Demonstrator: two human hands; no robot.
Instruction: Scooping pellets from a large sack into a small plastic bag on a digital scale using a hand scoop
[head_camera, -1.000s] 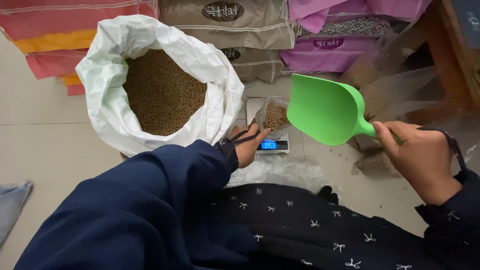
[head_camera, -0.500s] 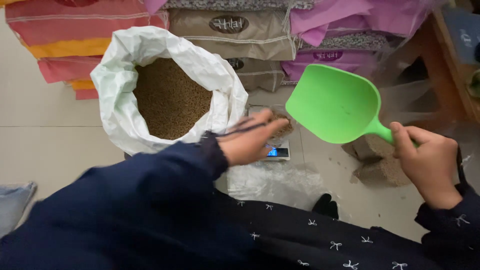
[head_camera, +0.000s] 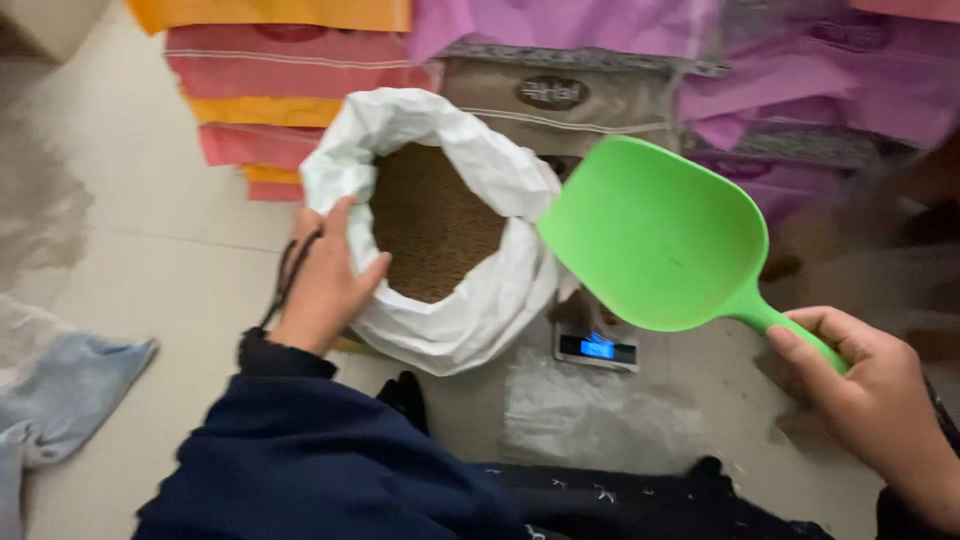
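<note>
Green scoop (head_camera: 655, 235) gripped by right hand (head_camera: 870, 400), left hand (head_camera: 325, 285) clutching white grain sack (head_camera: 470, 310), pink and orange sacks (head_camera: 270, 75) stacked behind

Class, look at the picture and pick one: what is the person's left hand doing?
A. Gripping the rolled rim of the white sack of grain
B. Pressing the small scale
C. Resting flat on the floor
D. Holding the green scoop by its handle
A: the left hand grips the rolled rim of the white sack, while the right hand holds the green scoop.
</note>
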